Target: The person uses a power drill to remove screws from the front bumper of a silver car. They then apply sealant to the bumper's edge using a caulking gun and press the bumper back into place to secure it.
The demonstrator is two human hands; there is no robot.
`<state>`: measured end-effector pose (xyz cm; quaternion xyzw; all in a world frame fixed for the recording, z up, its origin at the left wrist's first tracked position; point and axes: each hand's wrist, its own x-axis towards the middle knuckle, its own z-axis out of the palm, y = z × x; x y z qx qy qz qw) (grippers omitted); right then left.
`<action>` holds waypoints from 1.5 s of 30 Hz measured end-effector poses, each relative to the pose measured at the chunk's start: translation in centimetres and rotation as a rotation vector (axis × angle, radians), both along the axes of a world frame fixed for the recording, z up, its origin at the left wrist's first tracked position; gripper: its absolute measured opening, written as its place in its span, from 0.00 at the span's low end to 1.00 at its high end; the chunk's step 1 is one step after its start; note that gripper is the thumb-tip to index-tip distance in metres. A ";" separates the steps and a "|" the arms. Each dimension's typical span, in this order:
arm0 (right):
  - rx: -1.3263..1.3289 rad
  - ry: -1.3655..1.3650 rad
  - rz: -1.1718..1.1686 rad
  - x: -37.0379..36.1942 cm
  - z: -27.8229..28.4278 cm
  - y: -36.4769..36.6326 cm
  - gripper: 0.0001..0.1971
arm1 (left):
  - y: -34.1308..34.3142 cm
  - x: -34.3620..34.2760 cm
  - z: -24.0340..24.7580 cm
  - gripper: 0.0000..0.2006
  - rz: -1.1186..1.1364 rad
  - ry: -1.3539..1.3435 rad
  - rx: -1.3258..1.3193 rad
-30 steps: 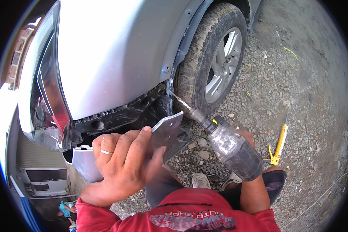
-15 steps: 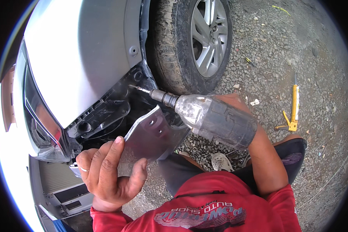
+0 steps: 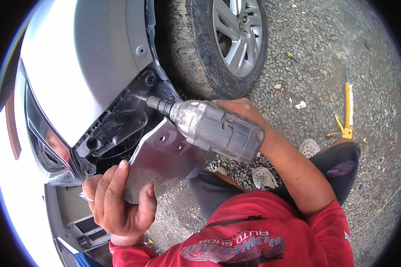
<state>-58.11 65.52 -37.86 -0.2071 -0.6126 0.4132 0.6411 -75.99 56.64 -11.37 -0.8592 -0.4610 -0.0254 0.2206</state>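
Observation:
My right hand [image 3: 243,108] is wrapped round a worn grey and black power drill [image 3: 218,129]; the drill body hides its handle and most of my fingers. Its thin bit points left at the black plastic bracket [image 3: 124,122] under the silver car panel [image 3: 116,40]. Whether the tip touches the bracket I cannot tell. My left hand [image 3: 120,204] grips a glossy bumper panel [image 3: 158,155] by its edge, fingers on the outer side and thumb apart across it. Two small holes show near the panel's upper end, just below the drill.
A dusty tyre with a silver wheel [image 3: 238,38] stands beyond the drill. The tail light [image 3: 47,138] lies at the left. On the gravel [image 3: 316,53] are a yellow caulking gun [image 3: 348,107], a hex key [image 3: 295,110] and a small yellow-black tool [image 3: 291,56]. My shoes rest below the drill.
The drill has moved left and its bit has come nearer the black bracket. My left hand still grips the panel, slightly further left in view. The whole view has shifted a little.

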 end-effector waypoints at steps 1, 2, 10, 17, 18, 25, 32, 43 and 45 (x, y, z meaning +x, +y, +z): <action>0.001 -0.006 -0.004 -0.1 0.2 0.1 0.33 | -0.1 0.1 0.2 0.24 0.005 0.003 0.002; -0.040 -0.014 0.017 0.0 0.5 -0.1 0.32 | -0.2 0.1 0.4 0.24 0.010 0.005 0.001; -0.125 0.016 0.137 0.1 0.6 0.3 0.30 | -0.4 0.1 0.6 0.23 -0.006 -0.011 -0.029; -0.175 -0.021 0.199 0.0 1.2 0.2 0.33 | -0.2 -0.5 1.5 0.23 -0.024 0.005 -0.093; -0.168 -0.031 0.196 -0.3 1.2 0.3 0.33 | 0.0 -0.7 1.7 0.24 -0.033 0.008 -0.100; -0.165 0.056 0.128 -3.4 -2.4 0.9 0.31 | 4.1 1.6 3.7 0.27 -0.120 0.040 -0.345; -0.174 -0.013 0.210 -2.9 -7.4 1.8 0.28 | 7.7 5.0 7.1 0.21 -0.068 0.006 -0.747; -0.127 -0.010 0.149 -4.1 -7.2 2.0 0.26 | 10.1 0.7 5.6 0.23 0.195 -0.403 -1.430; -0.125 0.007 0.153 -4.2 -6.8 2.0 0.27 | 10.0 0.5 5.6 0.23 0.184 -0.404 -1.435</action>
